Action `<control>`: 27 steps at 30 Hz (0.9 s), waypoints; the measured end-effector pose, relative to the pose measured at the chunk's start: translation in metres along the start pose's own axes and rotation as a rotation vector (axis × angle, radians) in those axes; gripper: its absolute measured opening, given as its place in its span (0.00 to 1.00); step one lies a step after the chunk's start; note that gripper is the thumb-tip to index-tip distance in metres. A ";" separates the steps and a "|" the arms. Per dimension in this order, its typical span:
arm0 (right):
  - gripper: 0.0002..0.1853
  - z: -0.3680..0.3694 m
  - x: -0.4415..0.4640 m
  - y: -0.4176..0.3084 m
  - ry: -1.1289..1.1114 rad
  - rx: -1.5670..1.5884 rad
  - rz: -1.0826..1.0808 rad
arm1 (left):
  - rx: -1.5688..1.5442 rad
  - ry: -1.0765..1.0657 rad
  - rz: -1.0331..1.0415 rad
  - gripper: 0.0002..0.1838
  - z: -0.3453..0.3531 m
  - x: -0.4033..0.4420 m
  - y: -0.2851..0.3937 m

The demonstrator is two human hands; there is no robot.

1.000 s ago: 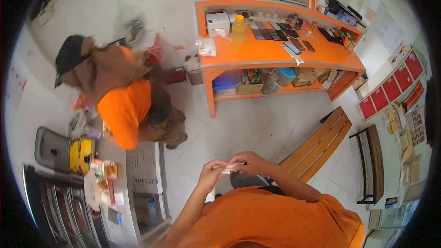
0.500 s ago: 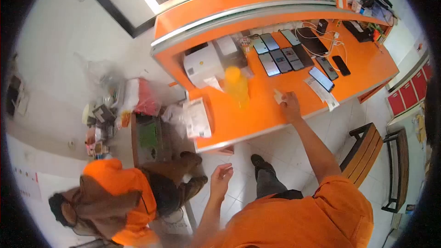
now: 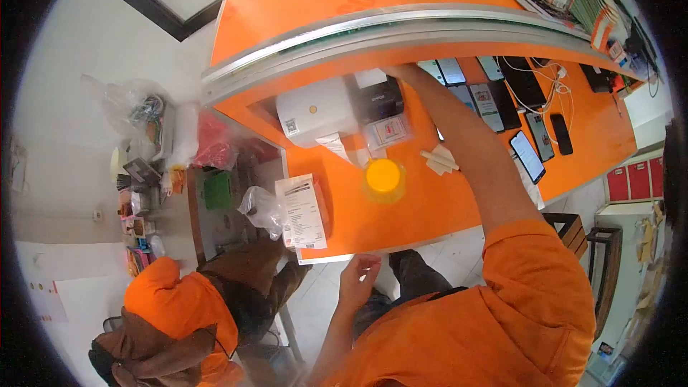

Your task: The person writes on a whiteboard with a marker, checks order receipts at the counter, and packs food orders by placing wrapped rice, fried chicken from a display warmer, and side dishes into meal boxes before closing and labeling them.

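My right arm stretches over the orange desk (image 3: 351, 222), and my right hand (image 3: 401, 71) reaches under the upper shelf edge beside a black device (image 3: 378, 100). Its fingers are hidden there, so I cannot tell what it touches. Small cream-coloured paper pieces (image 3: 438, 160) lie on the desk under my forearm. Close by stands a bottle with a yellow cap (image 3: 385, 178). My left hand (image 3: 357, 281) hangs by the desk's front edge, fingers loosely curled and holding nothing.
Several phones (image 3: 527, 158) lie at the right with white cables (image 3: 562, 89). A white printer (image 3: 314, 111) stands under the shelf (image 3: 344, 50). Printed receipts (image 3: 304, 213) lie at the front left corner. A person in orange and brown (image 3: 183, 301) sits at the lower left.
My right hand has let go of the paper pieces, now on the desk, and moved back under the shelf edge. My left hand has come nearer the desk. The view has tilted down and closer.
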State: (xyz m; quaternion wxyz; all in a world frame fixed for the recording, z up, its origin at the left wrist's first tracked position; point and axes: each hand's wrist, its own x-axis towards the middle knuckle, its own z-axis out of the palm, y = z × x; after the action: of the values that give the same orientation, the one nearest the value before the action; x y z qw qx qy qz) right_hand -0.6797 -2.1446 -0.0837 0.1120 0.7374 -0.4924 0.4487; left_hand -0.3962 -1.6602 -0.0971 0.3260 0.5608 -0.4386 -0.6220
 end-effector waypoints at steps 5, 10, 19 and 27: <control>0.42 -0.049 0.016 -0.007 -0.928 0.424 0.286 | -0.088 0.056 0.056 0.08 -0.003 0.009 -0.021; 0.55 -0.100 -0.016 -0.040 -1.157 0.674 0.515 | -0.048 0.010 -0.019 0.08 -0.011 0.001 -0.004; 0.49 -0.100 -0.036 -0.064 -0.723 1.024 0.692 | 0.004 -0.056 0.064 0.09 -0.006 -0.002 -0.014; 0.32 -0.209 -0.032 -0.097 -1.092 0.648 0.354 | 0.021 0.004 0.042 0.10 -0.016 -0.047 -0.022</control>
State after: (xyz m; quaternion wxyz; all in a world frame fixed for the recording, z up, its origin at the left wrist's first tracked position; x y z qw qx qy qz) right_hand -0.7185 -1.9503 0.0386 -0.4570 0.7633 -0.4321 0.1473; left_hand -0.3710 -1.6118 -0.0972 0.3338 0.5560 -0.4562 -0.6094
